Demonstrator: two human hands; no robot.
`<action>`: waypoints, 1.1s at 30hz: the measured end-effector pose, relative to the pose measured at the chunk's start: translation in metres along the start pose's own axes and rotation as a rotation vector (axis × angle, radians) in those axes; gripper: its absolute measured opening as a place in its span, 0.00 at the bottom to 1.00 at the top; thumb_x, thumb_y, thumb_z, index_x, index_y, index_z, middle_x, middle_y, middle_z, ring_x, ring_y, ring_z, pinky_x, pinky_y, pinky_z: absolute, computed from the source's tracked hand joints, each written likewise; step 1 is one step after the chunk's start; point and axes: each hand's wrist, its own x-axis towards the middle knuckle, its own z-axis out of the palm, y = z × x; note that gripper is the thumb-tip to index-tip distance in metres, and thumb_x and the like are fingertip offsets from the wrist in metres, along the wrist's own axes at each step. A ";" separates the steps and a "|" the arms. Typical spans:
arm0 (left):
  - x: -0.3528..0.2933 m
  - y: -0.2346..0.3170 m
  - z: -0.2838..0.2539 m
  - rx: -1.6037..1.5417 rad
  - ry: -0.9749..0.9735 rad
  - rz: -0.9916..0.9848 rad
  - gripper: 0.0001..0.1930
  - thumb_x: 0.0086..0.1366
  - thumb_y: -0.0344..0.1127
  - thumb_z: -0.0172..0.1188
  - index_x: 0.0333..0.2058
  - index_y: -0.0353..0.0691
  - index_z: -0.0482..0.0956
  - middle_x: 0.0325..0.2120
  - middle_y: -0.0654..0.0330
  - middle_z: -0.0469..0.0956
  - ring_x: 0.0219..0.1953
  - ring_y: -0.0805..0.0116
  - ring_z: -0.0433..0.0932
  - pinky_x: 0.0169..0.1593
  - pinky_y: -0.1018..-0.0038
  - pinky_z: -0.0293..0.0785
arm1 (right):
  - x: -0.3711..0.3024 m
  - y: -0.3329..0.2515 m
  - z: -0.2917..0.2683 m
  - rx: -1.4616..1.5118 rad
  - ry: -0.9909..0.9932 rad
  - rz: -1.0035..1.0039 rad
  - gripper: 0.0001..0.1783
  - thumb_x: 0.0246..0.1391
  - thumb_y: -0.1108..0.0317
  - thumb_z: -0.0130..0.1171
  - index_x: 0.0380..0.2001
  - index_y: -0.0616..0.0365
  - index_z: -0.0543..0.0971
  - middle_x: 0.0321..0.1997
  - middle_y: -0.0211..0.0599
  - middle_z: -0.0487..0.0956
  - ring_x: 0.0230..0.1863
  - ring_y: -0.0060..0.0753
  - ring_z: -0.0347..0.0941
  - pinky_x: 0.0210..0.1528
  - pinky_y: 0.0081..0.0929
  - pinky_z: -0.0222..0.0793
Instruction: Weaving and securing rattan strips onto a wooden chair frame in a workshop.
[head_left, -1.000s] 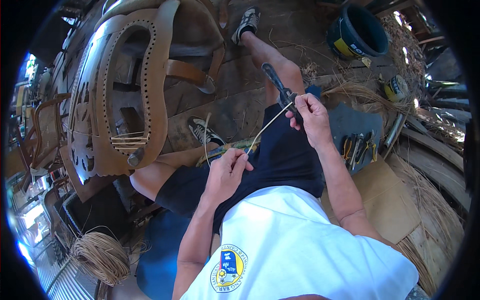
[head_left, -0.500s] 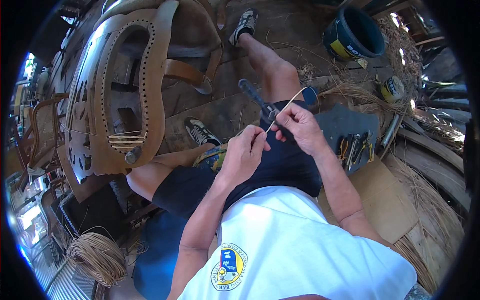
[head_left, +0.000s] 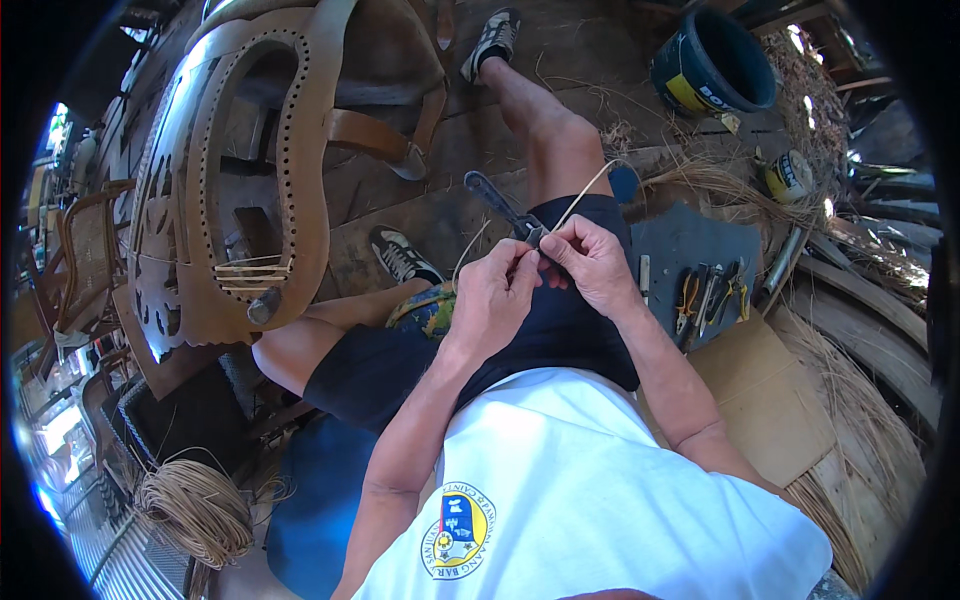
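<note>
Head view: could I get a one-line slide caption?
Left hand and right hand close together at a dark tool and pale strand, a perforated wooden frame off to the left.

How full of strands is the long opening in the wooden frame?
Mostly empty: pale strands cross only the lower end of the opening in the wooden frame.

Dk bucket [head_left: 681, 62] upper rt, sm can [head_left: 790, 178] nearby, brn cardboard [head_left: 765, 405]
</note>
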 end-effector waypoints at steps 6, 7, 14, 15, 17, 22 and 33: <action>-0.001 -0.008 0.001 0.020 0.034 0.022 0.10 0.72 0.35 0.58 0.38 0.32 0.80 0.23 0.59 0.81 0.24 0.79 0.74 0.28 0.78 0.68 | 0.002 0.006 0.012 -0.071 0.095 0.014 0.15 0.64 0.57 0.63 0.28 0.56 0.77 0.23 0.28 0.79 0.21 0.14 0.71 0.21 0.14 0.65; -0.001 -0.009 0.002 -0.007 0.066 0.046 0.10 0.72 0.35 0.59 0.36 0.32 0.79 0.22 0.59 0.80 0.23 0.79 0.73 0.27 0.78 0.68 | 0.003 0.006 0.014 -0.086 0.110 0.023 0.16 0.63 0.57 0.64 0.27 0.56 0.77 0.22 0.27 0.79 0.21 0.13 0.71 0.20 0.14 0.64; 0.001 -0.018 -0.003 0.001 0.096 0.063 0.13 0.69 0.35 0.65 0.28 0.33 0.76 0.16 0.62 0.75 0.20 0.80 0.67 0.23 0.78 0.64 | 0.010 -0.002 0.019 -0.116 0.125 0.080 0.18 0.62 0.56 0.65 0.24 0.54 0.75 0.20 0.26 0.77 0.18 0.12 0.70 0.17 0.13 0.63; 0.001 -0.018 -0.003 0.018 0.118 0.089 0.13 0.69 0.34 0.65 0.27 0.34 0.76 0.16 0.62 0.74 0.20 0.80 0.66 0.23 0.78 0.63 | 0.011 -0.003 0.018 -0.121 0.129 0.077 0.18 0.62 0.56 0.65 0.24 0.54 0.75 0.20 0.26 0.77 0.18 0.12 0.70 0.17 0.13 0.63; -0.001 -0.018 -0.005 0.031 0.139 0.122 0.13 0.68 0.34 0.65 0.27 0.34 0.75 0.15 0.63 0.73 0.19 0.80 0.65 0.23 0.78 0.63 | 0.015 -0.007 0.017 -0.019 0.115 0.134 0.17 0.62 0.57 0.65 0.23 0.53 0.75 0.19 0.26 0.77 0.17 0.12 0.68 0.17 0.13 0.62; -0.023 -0.007 -0.018 0.102 0.174 0.167 0.13 0.68 0.33 0.65 0.26 0.34 0.74 0.13 0.62 0.69 0.18 0.80 0.63 0.22 0.77 0.61 | 0.023 -0.024 0.001 -0.005 0.117 0.139 0.17 0.62 0.57 0.66 0.23 0.52 0.75 0.19 0.26 0.77 0.15 0.12 0.67 0.16 0.12 0.60; -0.144 -0.006 -0.093 0.285 0.270 -0.027 0.13 0.64 0.30 0.68 0.23 0.34 0.76 0.14 0.61 0.69 0.17 0.78 0.64 0.22 0.75 0.60 | 0.052 -0.055 -0.128 0.053 0.341 0.077 0.18 0.61 0.58 0.66 0.22 0.48 0.71 0.18 0.31 0.77 0.11 0.14 0.66 0.12 0.12 0.56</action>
